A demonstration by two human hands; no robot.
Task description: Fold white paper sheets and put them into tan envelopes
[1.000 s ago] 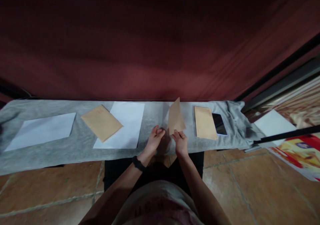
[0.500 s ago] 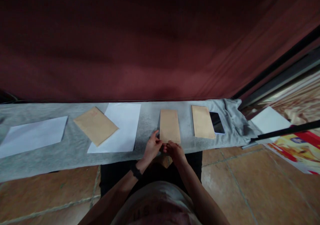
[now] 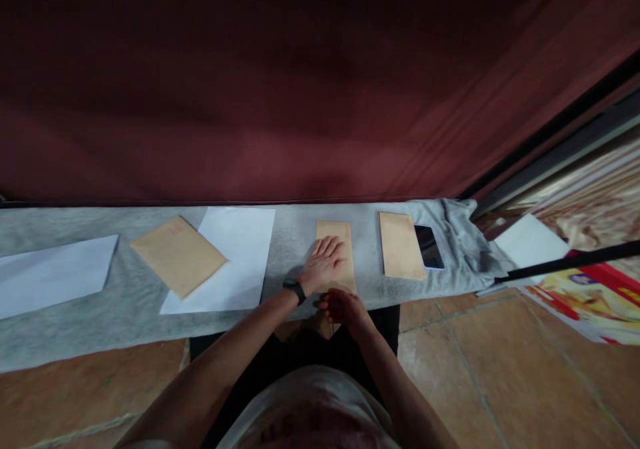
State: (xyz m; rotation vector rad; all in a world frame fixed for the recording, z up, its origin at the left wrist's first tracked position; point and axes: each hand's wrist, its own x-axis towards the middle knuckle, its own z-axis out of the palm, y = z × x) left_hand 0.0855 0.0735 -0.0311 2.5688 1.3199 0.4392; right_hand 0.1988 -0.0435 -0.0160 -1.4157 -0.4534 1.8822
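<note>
My left hand [image 3: 324, 262] lies flat, fingers stretched out, on top of a brown paper envelope [image 3: 345, 276], covering much of its middle. It wears a dark band on the wrist. At the envelope's near edge is my right hand [image 3: 344, 307], its fingers curled together; what they hold, if anything, is hidden. To the left, a second brown envelope [image 3: 177, 256] rests at an angle, partly over a white sheet of paper [image 3: 245, 269]. On the right, another brown envelope or small stack of them [image 3: 401, 246] lies beside a dark-screened phone [image 3: 429, 246], overlapping its edge.
A grey cloth [image 3: 280, 302] covers the narrow table, bunched at its right end. Another white sheet [image 3: 55, 272] lies far left. A dark red curtain [image 3: 300, 136] hangs behind. Black bars and a red-and-yellow printed box or sheet [image 3: 590, 299] are at the right.
My left hand has moved from the envelope's near edge up onto its face and flattened out. My right hand stays near that edge. The view has shifted slightly.
</note>
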